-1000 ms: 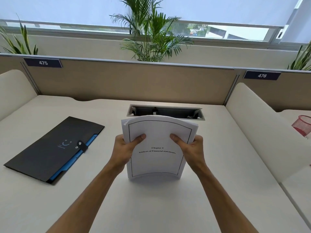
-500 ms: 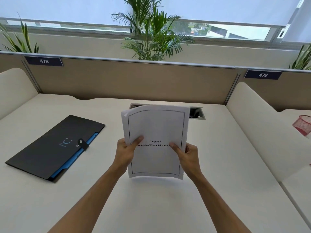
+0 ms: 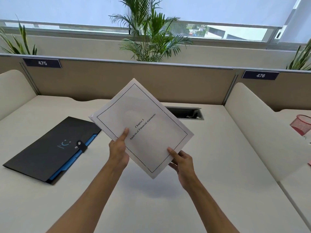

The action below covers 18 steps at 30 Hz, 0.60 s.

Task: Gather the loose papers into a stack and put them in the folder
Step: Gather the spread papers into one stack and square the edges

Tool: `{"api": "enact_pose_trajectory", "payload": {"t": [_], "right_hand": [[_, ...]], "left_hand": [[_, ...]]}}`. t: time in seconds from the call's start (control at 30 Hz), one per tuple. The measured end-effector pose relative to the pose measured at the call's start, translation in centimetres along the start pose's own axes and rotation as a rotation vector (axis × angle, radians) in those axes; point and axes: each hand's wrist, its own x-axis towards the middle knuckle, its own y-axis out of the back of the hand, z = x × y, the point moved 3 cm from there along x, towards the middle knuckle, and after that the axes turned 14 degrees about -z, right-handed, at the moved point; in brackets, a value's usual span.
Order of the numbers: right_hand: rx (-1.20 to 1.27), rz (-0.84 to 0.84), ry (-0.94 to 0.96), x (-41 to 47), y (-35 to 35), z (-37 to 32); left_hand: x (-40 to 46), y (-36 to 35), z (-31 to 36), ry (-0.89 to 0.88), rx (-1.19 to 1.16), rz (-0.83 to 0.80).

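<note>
1. your left hand (image 3: 118, 148) holds the stack of papers (image 3: 143, 126) at its lower left edge, thumb on the printed face beside the title, the other fingers hidden behind the sheets.
2. your right hand (image 3: 182, 161) grips the stack at its lower right edge, thumb on the front, fingers curled underneath.
3. the stack is in the middle of the frame, lifted clear of the desk (image 3: 218, 165) and turned so one corner points to the top of the frame and another to the bottom; its shadow lies on the desk below it.
4. the top sheet has a thin black border and reads "chapter 5, analysis of financial statements", the text running diagonally up to the right.
5. the sheet edges look nearly flush; a slight offset shows at the left corner.
6. the black folder (image 3: 50, 148) lies flat on the desk at centre left of the frame, apart from the papers, its snap tab (image 3: 81, 145) over the flap edge and blue inner pockets (image 3: 74, 158) showing along its right side.
7. behind the stack, a cable tray opening (image 3: 186, 113) is set in the desk, partly hidden by the papers.
8. a red mesh bin (image 3: 301, 124) sits at the right edge of the frame.
9. labels 475 (image 3: 42, 63) and 476 (image 3: 260, 75) sit on the partition, upper left and upper right, with a palm plant (image 3: 148, 34) behind it at top centre.
</note>
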Motion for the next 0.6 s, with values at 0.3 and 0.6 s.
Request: {"api": "enact_pose_trajectory", "payload": {"t": [0.3, 0.6], "right_hand": [[-0.194, 0.061, 0.158, 0.4, -1.2, -1.8], [-0.453, 0.111, 0.251, 0.3, 1.6, -3.9]], "left_hand": [[0.0, -0.2, 3.3, -0.034, -0.018, -0.237], [1.4, 4.5, 8.2, -0.061, 0.555, -0.237]]}}
